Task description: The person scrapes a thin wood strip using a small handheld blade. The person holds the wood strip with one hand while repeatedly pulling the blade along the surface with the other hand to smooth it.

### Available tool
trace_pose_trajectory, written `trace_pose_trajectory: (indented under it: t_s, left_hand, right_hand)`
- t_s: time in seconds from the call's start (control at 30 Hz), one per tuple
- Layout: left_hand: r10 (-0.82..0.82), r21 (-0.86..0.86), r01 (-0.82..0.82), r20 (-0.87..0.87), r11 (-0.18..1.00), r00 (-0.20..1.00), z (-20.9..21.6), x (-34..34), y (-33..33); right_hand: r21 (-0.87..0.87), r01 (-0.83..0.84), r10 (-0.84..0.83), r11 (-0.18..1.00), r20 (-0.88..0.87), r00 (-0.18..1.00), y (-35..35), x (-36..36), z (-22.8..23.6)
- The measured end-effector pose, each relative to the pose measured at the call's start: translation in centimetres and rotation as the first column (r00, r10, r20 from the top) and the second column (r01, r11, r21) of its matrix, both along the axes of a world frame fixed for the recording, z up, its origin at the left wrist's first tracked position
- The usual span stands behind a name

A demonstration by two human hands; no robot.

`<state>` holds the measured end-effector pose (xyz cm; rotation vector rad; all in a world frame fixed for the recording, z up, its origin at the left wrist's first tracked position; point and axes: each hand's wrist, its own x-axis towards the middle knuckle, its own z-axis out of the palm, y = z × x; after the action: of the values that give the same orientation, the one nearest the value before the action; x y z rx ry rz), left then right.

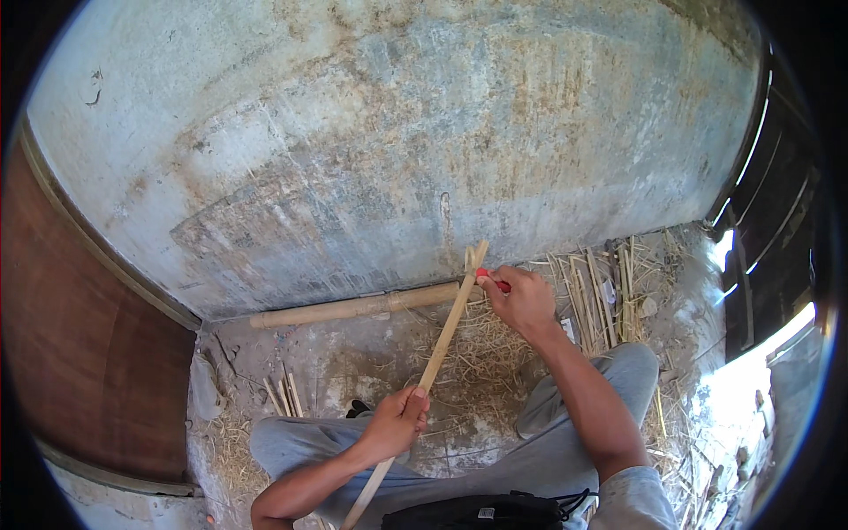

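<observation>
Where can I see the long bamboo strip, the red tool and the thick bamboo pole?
Long bamboo strip (445, 336): head view, on its upper-middle stretch.
Red tool (503, 286): head view, on one visible red part.
Thick bamboo pole (360, 307): head view, around mid-length.

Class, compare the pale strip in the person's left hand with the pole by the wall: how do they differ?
The strip is narrow and looks flat; the pole is thicker and rounded. The strip slants, gripped by the left hand; the pole lies along the wall. Both are long and pale tan.
</observation>
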<state>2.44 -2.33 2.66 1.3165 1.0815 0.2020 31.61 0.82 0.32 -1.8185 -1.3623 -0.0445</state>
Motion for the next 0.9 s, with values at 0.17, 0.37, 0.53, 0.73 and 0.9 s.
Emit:
trace_pose_trajectory:
  t_s: [0.17,0.37,0.53,0.73,0.9]
  left_hand:
    - [-0.080,-0.051,0.084,0.084,0.995,0.993,0.3,-0.5,-1.2]
    - [-0.058,0.139,0.039,0.135,0.989,0.989,1.9,-1.3,0.5]
    - [0.044,0.007,-0.044,0.038,0.999,0.998,0.3,-1.5,2.6]
    - [-0.032,0.181,0.007,0.139,0.983,0.990,-0.5,-1.2,1.3]
    - [-0.057,0.283,0.028,0.094,0.959,0.994,-1.6,-1.0,1.6]
  right_hand:
    - [-0.066,0.242,-0.248,0.968,-0.106,0.963,0.9,6.4,-1.2]
    - [-0.105,0.242,-0.261,0.965,-0.232,0.937,1.3,3.3,-1.3]
    - [0.017,0.067,-0.057,0.998,-0.355,0.933,0.6,0.9,-0.1]
    - [0.133,0.005,0.036,0.991,-0.306,0.952,-0.9,-1.7,2.3]
    - [0.147,0.059,-0.015,0.987,-0.284,0.959,-1.9,-0.9,3.3]
